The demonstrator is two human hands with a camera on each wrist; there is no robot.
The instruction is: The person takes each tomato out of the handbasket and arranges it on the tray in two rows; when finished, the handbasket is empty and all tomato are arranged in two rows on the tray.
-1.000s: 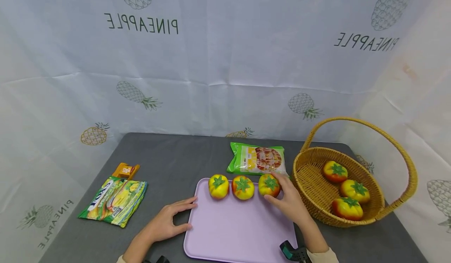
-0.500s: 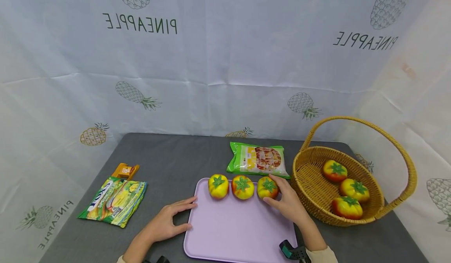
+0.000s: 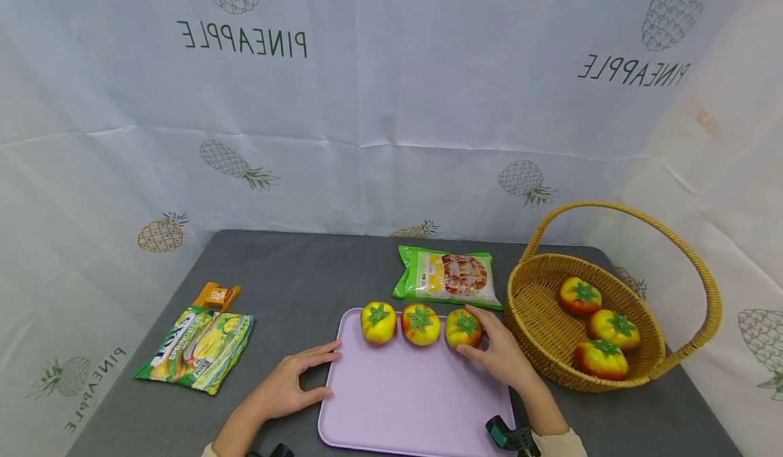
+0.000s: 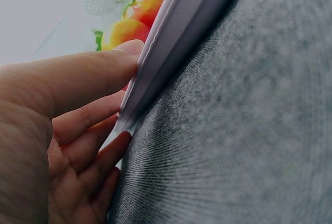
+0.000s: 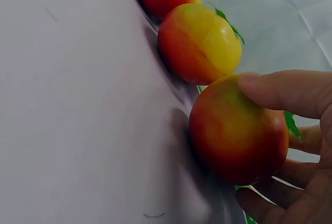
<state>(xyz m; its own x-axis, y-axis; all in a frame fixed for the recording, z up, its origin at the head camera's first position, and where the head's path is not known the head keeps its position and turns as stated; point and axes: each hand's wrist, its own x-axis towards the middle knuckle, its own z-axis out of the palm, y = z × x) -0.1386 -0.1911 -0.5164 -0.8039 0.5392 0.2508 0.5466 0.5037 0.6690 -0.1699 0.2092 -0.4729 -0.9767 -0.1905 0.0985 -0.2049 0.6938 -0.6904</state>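
Observation:
On the far side of a lilac tray [image 3: 416, 396] stand three yellow-and-red toy persimmons in a row: a left persimmon [image 3: 378, 323], a middle persimmon [image 3: 421, 325] and a right persimmon [image 3: 463, 328]. My right hand [image 3: 504, 351] holds the right one, thumb on its near side and fingers round its outer side; in the right wrist view that persimmon [image 5: 238, 130] rests on the tray. My left hand [image 3: 287, 385] lies at the tray's left edge, its fingers loosely extended. In the left wrist view the thumb [image 4: 98, 76] touches the tray rim [image 4: 171, 53].
A wicker basket [image 3: 538, 321] with a tall handle and three more persimmons stands at the right. Behind the tray lies a green-edged food bag [image 3: 453, 277]. At the left lie a green snack packet [image 3: 202, 348] and a small orange packet [image 3: 217, 297].
My right hand has shifted the right persimmon slightly left, towards the middle one. The left hand and the other persimmons stay in place.

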